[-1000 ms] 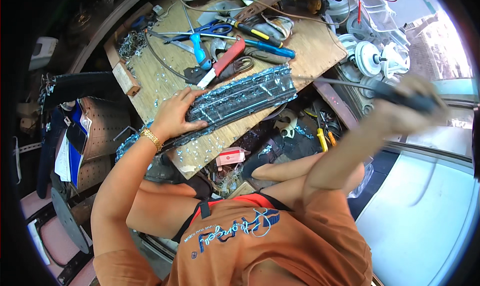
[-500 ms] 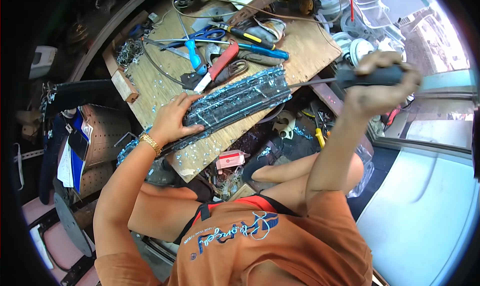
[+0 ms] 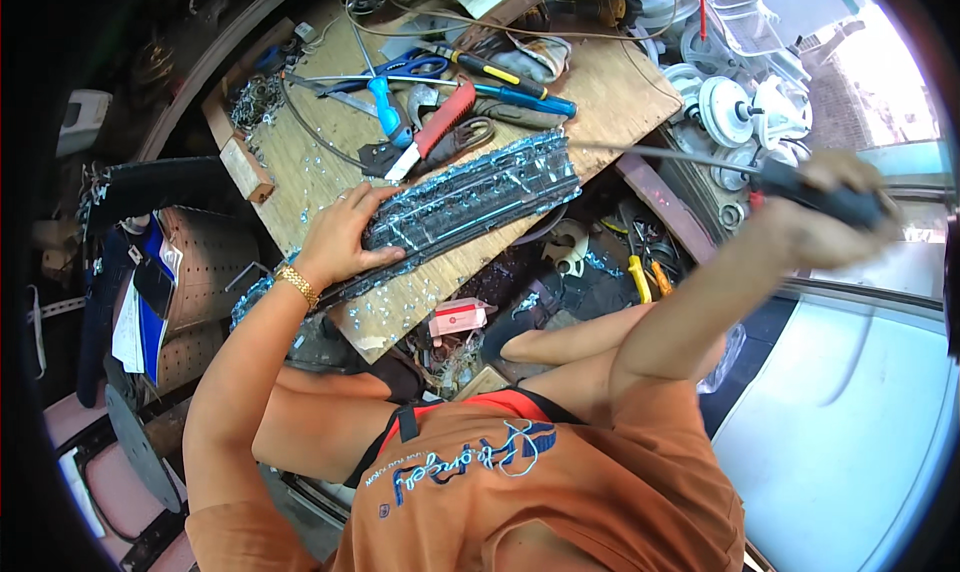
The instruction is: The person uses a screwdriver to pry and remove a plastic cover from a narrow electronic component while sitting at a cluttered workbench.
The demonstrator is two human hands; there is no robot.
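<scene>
A long dark ribbed plastic piece (image 3: 470,197), its edges crusted with bluish shiny fragments, lies slantwise across the wooden board. My left hand (image 3: 350,232) holds it down near its left end, fingers over the top and thumb along the near side. Out to the right, my right hand (image 3: 820,212) is wrapped around the black handle of a long thin-shafted tool (image 3: 690,156) that looks like a screwdriver. Its shaft points left, with the tip near the piece's right end; whether they touch I cannot tell. The hand is blurred by motion.
On the wooden board (image 3: 620,82) lie a red-handled knife (image 3: 440,122), a blue screwdriver (image 3: 388,112), blue-handled scissors (image 3: 415,66) and loose fragments. White round parts (image 3: 725,112) are piled at right. Below the board sit yellow-handled pliers (image 3: 638,275) and a small box (image 3: 458,317).
My right hand has swung right and slightly downward with the tool, drawing more of its shaft away from the dark piece. My left hand and the piece have barely moved.
</scene>
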